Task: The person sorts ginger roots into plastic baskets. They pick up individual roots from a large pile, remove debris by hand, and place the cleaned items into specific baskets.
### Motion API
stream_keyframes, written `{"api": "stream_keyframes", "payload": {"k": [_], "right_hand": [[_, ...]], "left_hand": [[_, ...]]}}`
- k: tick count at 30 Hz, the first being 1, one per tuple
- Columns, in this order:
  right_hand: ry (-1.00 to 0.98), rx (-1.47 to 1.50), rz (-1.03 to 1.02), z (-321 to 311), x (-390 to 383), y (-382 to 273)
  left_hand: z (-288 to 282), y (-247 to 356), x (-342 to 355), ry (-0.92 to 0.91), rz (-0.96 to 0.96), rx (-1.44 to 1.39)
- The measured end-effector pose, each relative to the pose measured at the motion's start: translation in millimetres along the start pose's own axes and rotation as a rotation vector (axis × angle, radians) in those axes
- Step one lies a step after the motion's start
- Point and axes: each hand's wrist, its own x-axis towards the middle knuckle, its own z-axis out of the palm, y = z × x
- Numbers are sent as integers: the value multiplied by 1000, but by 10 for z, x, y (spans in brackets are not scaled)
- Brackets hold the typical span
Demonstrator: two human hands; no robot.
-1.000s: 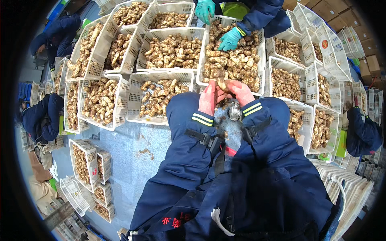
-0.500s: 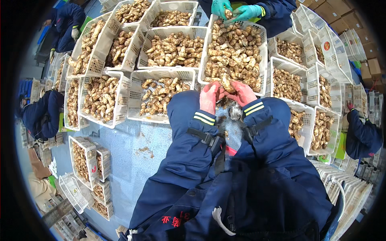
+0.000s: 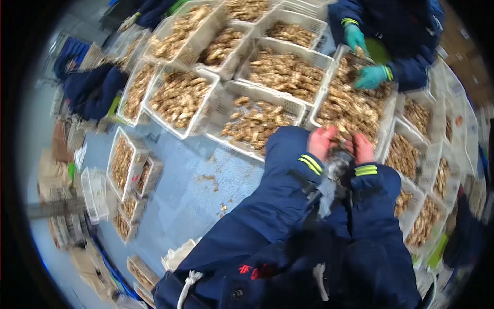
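My left hand (image 3: 322, 143) and my right hand (image 3: 362, 149), both in pink gloves, are close together over the near end of a white crate (image 3: 313, 114) heaped with brown knobbly mushrooms (image 3: 346, 108). Their fingers are closed round a small pale-brown mushroom (image 3: 343, 133), partly hidden and smeared by motion. Just below them, a greyish crumpled thing (image 3: 337, 167) shows between my sleeves; its kind is unclear. Across the same crate, a co-worker's teal-gloved hands (image 3: 371, 76) are over the mushrooms.
More mushroom-filled white crates stand left (image 3: 215, 106) and right (image 3: 382, 154) of mine. A stack of crates (image 3: 135, 170) is on the blue floor (image 3: 180, 185), which bears scattered brown crumbs (image 3: 210, 180). Another person (image 3: 98, 90) bends at the left.
The view has swung, so crates and my hands appear farther right and lower. My hands remain together at the mushroom. The co-worker's hands have moved apart, one lower over the crate.
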Motion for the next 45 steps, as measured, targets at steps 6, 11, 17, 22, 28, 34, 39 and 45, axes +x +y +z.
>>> {"api": "stream_keyframes", "payload": {"k": [6,11,17,22,28,34,39,45], "right_hand": [[-24,-25,38,234,76,179],[-27,43,28,154,-19,53],[-288,-309,-165,465,-331,-224],[-198,-292,-53,356,-164,8],[-223,177,-85,95,61,171],[-387,649,47,138,89,82],[-354,625,47,408,-96,-23],[-191,237,-143,367,-140,-13]], "left_hand": [[-169,140,19,7,-195,14],[-88,20,87,-77,-101,179],[56,262,-185,120,248,960],[14,-2,-71,-8,440,1218],[308,208,-147,-62,200,533],[57,-2,-10,-219,184,262],[-31,-46,18,-152,172,353],[-19,-4,-19,-145,116,311]]}}
